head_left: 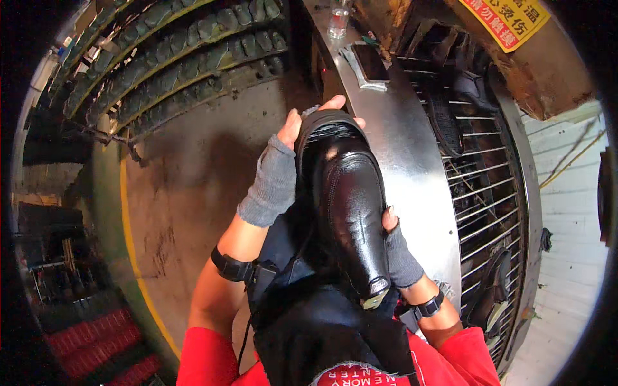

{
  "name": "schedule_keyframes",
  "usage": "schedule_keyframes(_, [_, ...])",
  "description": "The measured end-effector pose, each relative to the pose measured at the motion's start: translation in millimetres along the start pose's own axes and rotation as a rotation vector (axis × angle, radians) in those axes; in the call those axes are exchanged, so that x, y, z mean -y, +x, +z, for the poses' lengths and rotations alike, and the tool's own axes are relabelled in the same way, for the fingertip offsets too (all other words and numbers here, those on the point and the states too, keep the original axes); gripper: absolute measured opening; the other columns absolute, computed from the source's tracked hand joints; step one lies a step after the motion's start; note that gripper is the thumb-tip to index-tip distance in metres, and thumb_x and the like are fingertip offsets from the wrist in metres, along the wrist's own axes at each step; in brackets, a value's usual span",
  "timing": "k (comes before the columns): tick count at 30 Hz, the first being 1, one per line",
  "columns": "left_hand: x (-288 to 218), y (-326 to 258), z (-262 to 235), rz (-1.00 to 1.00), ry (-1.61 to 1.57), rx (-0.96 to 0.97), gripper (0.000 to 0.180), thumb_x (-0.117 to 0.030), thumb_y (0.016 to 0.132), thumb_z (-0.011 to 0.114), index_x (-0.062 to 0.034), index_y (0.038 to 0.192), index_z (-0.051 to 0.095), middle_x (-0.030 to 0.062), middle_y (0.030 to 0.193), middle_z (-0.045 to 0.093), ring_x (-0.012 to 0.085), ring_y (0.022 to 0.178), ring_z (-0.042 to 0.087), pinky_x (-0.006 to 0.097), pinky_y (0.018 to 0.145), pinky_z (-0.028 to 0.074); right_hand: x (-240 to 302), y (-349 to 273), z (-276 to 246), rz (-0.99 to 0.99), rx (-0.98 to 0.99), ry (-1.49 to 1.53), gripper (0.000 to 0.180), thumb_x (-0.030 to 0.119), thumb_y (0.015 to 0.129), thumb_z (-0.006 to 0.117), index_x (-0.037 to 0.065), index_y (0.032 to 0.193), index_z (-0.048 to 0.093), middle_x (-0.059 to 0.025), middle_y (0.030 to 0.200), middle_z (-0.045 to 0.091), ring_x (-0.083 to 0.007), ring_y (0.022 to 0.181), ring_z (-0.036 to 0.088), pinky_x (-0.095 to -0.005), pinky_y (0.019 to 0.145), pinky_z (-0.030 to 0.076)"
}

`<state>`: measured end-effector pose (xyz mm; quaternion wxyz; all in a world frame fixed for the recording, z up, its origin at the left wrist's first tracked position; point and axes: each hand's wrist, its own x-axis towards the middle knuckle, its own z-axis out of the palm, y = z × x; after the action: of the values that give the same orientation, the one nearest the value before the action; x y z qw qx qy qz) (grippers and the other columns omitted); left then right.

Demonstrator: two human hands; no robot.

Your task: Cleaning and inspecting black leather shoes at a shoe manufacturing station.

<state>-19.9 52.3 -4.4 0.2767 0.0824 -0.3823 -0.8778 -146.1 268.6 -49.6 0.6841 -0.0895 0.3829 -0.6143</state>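
Observation:
A glossy black leather shoe [353,206] lies lengthwise over my lap, with stitching around its smooth front panel. My left hand [273,170], in a grey fingerless glove, wraps around the shoe's far rounded end, fingertips showing on both sides of it. Against the right side of the shoe, nearer to me, rests my right hand [400,254] in a matching glove; its thumb is visible and its other fingers are hidden behind the shoe. A small pale piece shows at the shoe's near tip. Below the shoe, a black apron [309,328] covers my lap.
To the right runs a steel ledge [412,154] bearing a phone [370,62] on a cloth and a clear bottle [338,22]. Beyond it, black shoes [444,122] lie on a metal rod rack [483,164] by a brown housing [547,71]. Loaded shelves [174,48] stand far left.

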Motion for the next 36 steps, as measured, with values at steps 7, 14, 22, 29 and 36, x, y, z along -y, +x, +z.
schedule_keyframes(7, [-1, -5, 4, -0.002, 0.116, 0.032, 0.088, -0.069, 0.108, 0.032, -0.0061, 0.168, 0.025, 0.0309, 0.155, 0.051, 0.0451, 0.139, 0.056, 0.055, 0.117, 0.047, 14, 0, 14, 0.011, 0.003, -0.176, 0.101, 0.080, 0.092, 0.059, -0.002, 0.150, 0.049, -0.0207, 0.138, 0.066, -0.0290, 0.119, 0.071, -0.0435, 0.106, 0.059])
schedule_keyframes(14, [-3, -11, 6, 0.009, 0.181, 0.051, 0.087, -0.067, 0.109, 0.033, -0.0030, 0.167, 0.028, 0.0272, 0.151, 0.057, 0.0339, 0.136, 0.061, 0.045, 0.116, 0.049, 6, 4, 3, 0.002, -0.004, -0.081, 0.084, 0.071, 0.097, 0.062, 0.000, 0.140, 0.059, -0.0147, 0.125, 0.072, -0.0226, 0.106, 0.074, -0.0371, 0.093, 0.063])
schedule_keyframes(22, [-23, -38, 27, -0.058, 0.200, -0.039, 0.100, -0.073, 0.100, 0.053, 0.0018, 0.164, 0.033, 0.0208, 0.149, 0.061, 0.0266, 0.135, 0.061, 0.041, 0.117, 0.047, 11, -7, 13, 0.006, -0.017, -0.101, 0.085, 0.071, 0.096, 0.064, -0.003, 0.137, 0.060, -0.0145, 0.123, 0.073, -0.0224, 0.103, 0.074, -0.0368, 0.091, 0.063])
schedule_keyframes(29, [-36, -77, 39, 0.233, 0.817, 0.001, 0.109, -0.038, 0.072, 0.097, -0.0002, 0.158, 0.043, 0.0097, 0.150, 0.058, 0.0199, 0.141, 0.052, 0.038, 0.125, 0.031, 15, -8, 17, -0.045, 0.051, -0.478, 0.080, 0.073, 0.096, 0.061, -0.005, 0.109, 0.075, -0.0100, 0.096, 0.078, -0.0164, 0.088, 0.074, -0.0312, 0.078, 0.059])
schedule_keyframes(36, [-47, -79, 40, 0.189, 0.977, 0.086, 0.108, -0.035, 0.066, 0.096, 0.0037, 0.154, 0.046, 0.0141, 0.148, 0.059, 0.0251, 0.138, 0.055, 0.039, 0.121, 0.037, 16, -25, 25, 0.069, 0.029, -0.461, 0.111, 0.085, 0.080, 0.071, -0.003, 0.145, 0.055, -0.0156, 0.132, 0.068, -0.0238, 0.113, 0.070, -0.0356, 0.098, 0.059])
